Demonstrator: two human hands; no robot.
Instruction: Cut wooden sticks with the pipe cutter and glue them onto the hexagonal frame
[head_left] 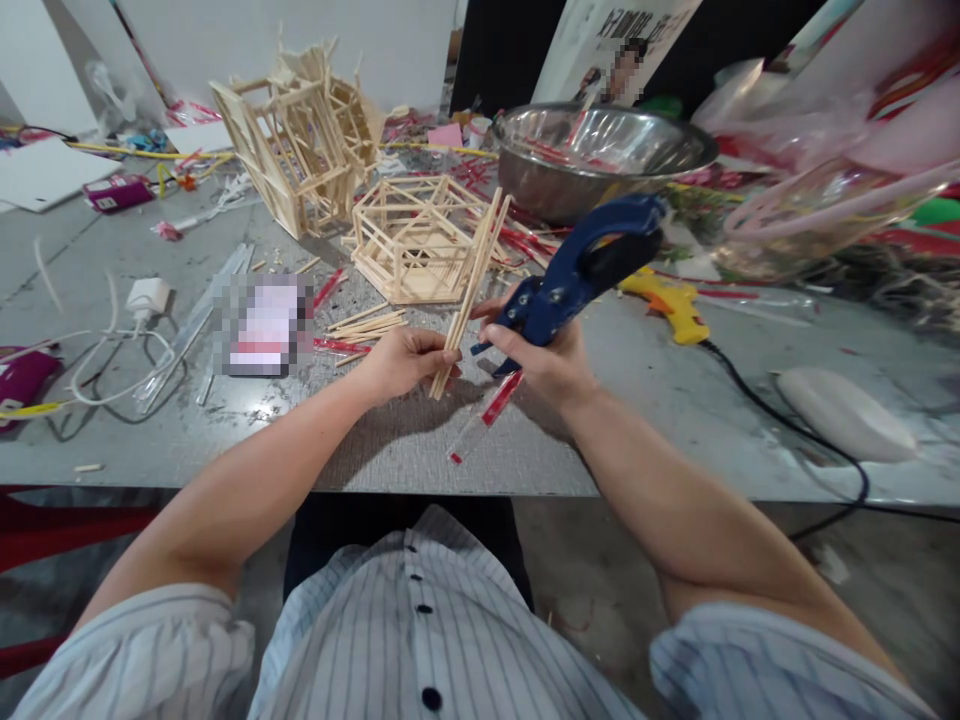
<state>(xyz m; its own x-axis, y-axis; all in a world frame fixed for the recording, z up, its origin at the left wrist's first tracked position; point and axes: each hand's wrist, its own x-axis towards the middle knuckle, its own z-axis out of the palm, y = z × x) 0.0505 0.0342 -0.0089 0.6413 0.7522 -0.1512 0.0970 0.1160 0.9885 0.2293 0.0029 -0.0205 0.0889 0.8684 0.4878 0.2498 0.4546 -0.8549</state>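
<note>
My left hand (401, 362) is closed around a bundle of thin wooden sticks (474, 280) that slants up to the right. My right hand (544, 362) grips a blue cutter tool (581, 270), its jaws pointing at the lower part of the bundle. Both hands hover over the grey table (405, 450) close to its front edge. A red and white wrapper (487, 415) lies under my right hand. Loose sticks (367, 325) lie just left of my left hand.
Two stick-built frames stand behind: a tall one (300, 140) and a low hexagonal one (409, 240). A steel bowl (600, 155) sits at the back right, a yellow glue gun (671, 305) with a black cord beside it. A white charger (148, 296) and cables lie left.
</note>
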